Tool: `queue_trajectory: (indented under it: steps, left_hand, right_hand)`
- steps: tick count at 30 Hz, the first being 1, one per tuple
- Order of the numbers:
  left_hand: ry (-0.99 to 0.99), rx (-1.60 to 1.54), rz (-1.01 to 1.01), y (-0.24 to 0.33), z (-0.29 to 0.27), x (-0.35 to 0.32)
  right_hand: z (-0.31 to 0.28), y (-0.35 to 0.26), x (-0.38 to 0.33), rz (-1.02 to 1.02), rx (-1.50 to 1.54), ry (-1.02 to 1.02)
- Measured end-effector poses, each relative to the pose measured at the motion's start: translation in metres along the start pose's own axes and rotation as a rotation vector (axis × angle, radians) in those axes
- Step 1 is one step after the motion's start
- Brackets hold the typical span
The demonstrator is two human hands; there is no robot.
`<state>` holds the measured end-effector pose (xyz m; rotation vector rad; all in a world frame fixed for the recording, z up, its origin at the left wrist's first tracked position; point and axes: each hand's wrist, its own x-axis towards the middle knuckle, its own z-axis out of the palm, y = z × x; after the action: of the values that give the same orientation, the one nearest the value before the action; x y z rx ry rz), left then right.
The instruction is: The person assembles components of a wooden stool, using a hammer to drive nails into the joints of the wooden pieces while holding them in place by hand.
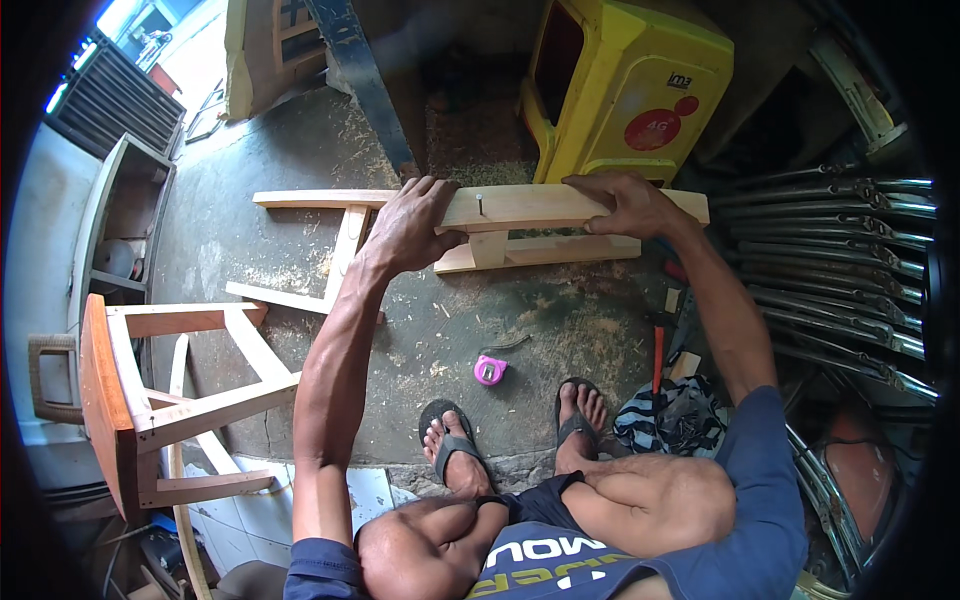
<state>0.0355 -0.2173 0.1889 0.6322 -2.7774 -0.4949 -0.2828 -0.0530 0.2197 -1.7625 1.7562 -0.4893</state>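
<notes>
A pale wooden rail (pixel 530 207) lies crosswise in front of me, with a nail (pixel 479 204) standing partly out of its face. My left hand (pixel 412 222) closes over the rail left of the nail, thumb below. Farther right, my right hand (pixel 628 203) wraps over the same rail, thumb on its near face. Just below it shows a second wooden bar (pixel 570 251), with a short crosspiece (pixel 487 249) between the two. Beyond my left wrist, an H-shaped wooden frame (pixel 347 240) rests by the rail; whether they are joined, I cannot tell.
A pink tape measure (pixel 490 370) lies on the concrete floor before my feet. A red-handled tool (pixel 658 358) and a striped cloth (pixel 672 415) are to the right. Left stands a wooden stool (pixel 205 418); a yellow plastic stool (pixel 640 95) and stacked metal tubes (pixel 830 265) bound the work area.
</notes>
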Motion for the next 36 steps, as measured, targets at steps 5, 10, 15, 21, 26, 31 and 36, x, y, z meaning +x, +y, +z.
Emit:
queue_trajectory:
  steps: [5, 10, 15, 21, 26, 31, 36]
  left_hand:
    - [0.02, -0.01, -0.025, 0.005, 0.0, 0.0]
    - [0.049, -0.005, -0.04, 0.007, 0.003, -0.002]
    - [0.056, -0.004, -0.038, 0.005, 0.004, -0.003]
    - [0.07, 0.002, -0.013, 0.002, 0.003, -0.004]
    - [0.066, 0.003, -0.007, 0.005, 0.004, -0.001]
    - [0.08, 0.007, 0.024, 0.004, 0.006, 0.001]
    - [0.107, 0.023, 0.012, -0.002, 0.007, -0.009]
  right_hand:
    - [0.001, 0.007, 0.001, -0.038, -0.019, 0.042]
    - [-0.003, 0.007, 0.006, 0.009, 0.005, 0.017]
    - [-0.004, 0.007, 0.007, -0.054, 0.012, 0.029]
    - [0.002, 0.013, 0.008, -0.066, 0.047, 0.052]
    - [-0.003, 0.007, 0.003, 0.017, 0.011, 0.022]
    - [0.008, 0.0, -0.021, -0.061, -0.317, 0.234]
    - [0.074, 0.007, -0.086, 0.004, -0.273, 0.928]
